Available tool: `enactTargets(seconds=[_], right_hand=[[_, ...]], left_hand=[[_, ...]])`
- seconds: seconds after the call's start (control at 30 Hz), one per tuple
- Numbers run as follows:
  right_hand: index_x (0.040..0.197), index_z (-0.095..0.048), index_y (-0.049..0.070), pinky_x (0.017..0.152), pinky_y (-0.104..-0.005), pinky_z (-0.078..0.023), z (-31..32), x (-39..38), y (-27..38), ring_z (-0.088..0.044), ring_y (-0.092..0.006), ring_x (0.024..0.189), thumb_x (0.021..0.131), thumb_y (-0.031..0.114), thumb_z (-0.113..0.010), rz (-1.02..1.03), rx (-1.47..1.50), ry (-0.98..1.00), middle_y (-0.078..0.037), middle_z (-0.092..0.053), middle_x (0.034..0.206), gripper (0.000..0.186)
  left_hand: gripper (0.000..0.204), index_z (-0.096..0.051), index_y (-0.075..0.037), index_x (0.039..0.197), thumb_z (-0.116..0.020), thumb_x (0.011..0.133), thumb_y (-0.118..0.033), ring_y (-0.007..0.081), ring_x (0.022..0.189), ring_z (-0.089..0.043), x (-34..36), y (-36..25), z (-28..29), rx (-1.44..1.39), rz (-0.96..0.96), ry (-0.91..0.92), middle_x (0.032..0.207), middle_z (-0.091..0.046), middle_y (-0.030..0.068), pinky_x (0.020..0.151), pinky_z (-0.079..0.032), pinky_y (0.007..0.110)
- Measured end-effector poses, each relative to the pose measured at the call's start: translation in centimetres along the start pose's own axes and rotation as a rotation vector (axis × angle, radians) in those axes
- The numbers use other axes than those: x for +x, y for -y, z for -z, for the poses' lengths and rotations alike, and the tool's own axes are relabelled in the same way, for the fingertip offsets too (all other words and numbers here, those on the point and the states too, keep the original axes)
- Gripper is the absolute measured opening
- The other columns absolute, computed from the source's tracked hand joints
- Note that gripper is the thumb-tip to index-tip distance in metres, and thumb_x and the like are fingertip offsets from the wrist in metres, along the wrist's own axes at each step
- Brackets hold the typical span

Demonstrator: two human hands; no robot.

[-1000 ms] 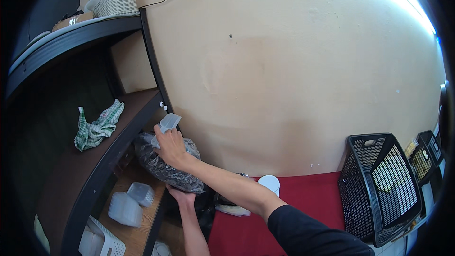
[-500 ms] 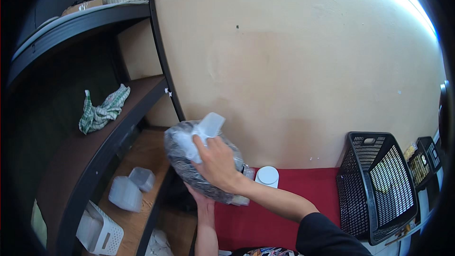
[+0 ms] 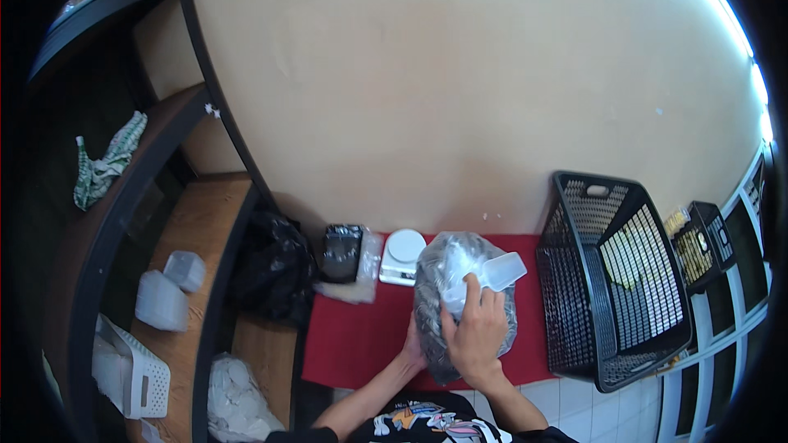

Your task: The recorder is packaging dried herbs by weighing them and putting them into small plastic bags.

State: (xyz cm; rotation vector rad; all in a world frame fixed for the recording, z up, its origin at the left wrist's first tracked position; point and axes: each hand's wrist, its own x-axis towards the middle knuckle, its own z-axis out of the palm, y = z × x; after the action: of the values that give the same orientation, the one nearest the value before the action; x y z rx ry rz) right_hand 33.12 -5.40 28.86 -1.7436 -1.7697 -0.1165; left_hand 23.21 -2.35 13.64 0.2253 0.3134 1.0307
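A bulky clear plastic bag (image 3: 428,340) with dark, grey-streaked contents is in front of me over the red table top. My left hand (image 3: 416,346) grips its left side from low down, with most of the fingers hidden behind it. On top of the bag, my right hand (image 3: 478,328) is closed on a translucent white plastic piece (image 3: 503,271), shaped like a shallow scoop or tray. Its exact kind I cannot make out. A crumpled whitish, shiny patch shows beside my right fingers. Just left of the bag stands a white kitchen scale (image 3: 402,256) with a round plate.
The red table (image 3: 345,353) bears a dark packet (image 3: 342,253) in clear plastic and a large black mesh crate (image 3: 607,361) at right. A dark-framed shelf (image 3: 217,221) at left holds clear containers (image 3: 162,302), a white basket (image 3: 156,381) and a green checked cloth (image 3: 111,166). A black bag (image 3: 271,271) hangs between.
My view has turned right. Both hands have carried the bag from beside the shelf to the right, past the scale, over the red table. My right hand keeps the plastic piece on top.
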Motion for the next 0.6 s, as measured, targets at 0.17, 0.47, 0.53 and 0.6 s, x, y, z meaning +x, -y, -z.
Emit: enactTargets(seconds=[0.17, 0.47, 0.53, 0.6], right_hand=[[0.134, -0.053, -0.001, 0.08, -0.0479, -0.048, 0.4, -1.2, -5.1, -0.057, -0.038, 0.095, 0.081, 0.017, -0.08, -0.109, -0.08, 0.02, -0.02, -0.06, 0.096, 0.062], [0.139, -0.051, 0.0, 0.087, -0.0497, -0.047, -5.5, -0.9, -14.0, -0.056, -0.0396, 0.099, 0.081, 0.013, -0.077, -0.026, -0.069, -0.033, -0.02, -0.06, 0.099, 0.064], [0.14, -0.049, -0.001, 0.088, -0.05, -0.046, -7.7, -1.9, -17.3, -0.055, -0.0402, 0.099, 0.081, 0.013, -0.077, -0.043, -0.046, 0.046, -0.022, -0.059, 0.101, 0.067], [0.141, -0.049, -0.001, 0.088, -0.0499, -0.046, -8.3, -3.0, -17.2, -0.054, -0.0403, 0.099, 0.081, 0.014, -0.077, -0.016, -0.048, 0.009, -0.022, -0.059, 0.102, 0.067]], left_hand=[[0.065, -0.039, -0.015, 0.159, -0.041, 0.108, -0.055, 0.0253, 0.142, -0.048, 4.0, 5.9, 2.7, -0.197, 0.256, 0.076, 0.158, -0.047, 0.0068, 0.121, -0.038, 0.044], [0.064, -0.045, -0.013, 0.155, -0.038, 0.108, -0.056, 0.0273, 0.137, -0.053, 12.0, 11.2, 4.6, -0.145, 0.083, 0.043, 0.153, -0.053, 0.0086, 0.118, -0.041, 0.046], [0.064, -0.051, -0.012, 0.15, -0.039, 0.107, -0.059, 0.0272, 0.131, -0.06, 11.8, 12.8, 7.0, -0.168, 0.125, -0.075, 0.145, -0.059, 0.0101, 0.113, -0.048, 0.047], [0.063, -0.054, -0.013, 0.147, -0.04, 0.107, -0.059, 0.027, 0.126, -0.062, 12.4, 13.8, 10.8, -0.171, 0.1, -0.057, 0.141, -0.063, 0.0097, 0.11, -0.05, 0.046]])
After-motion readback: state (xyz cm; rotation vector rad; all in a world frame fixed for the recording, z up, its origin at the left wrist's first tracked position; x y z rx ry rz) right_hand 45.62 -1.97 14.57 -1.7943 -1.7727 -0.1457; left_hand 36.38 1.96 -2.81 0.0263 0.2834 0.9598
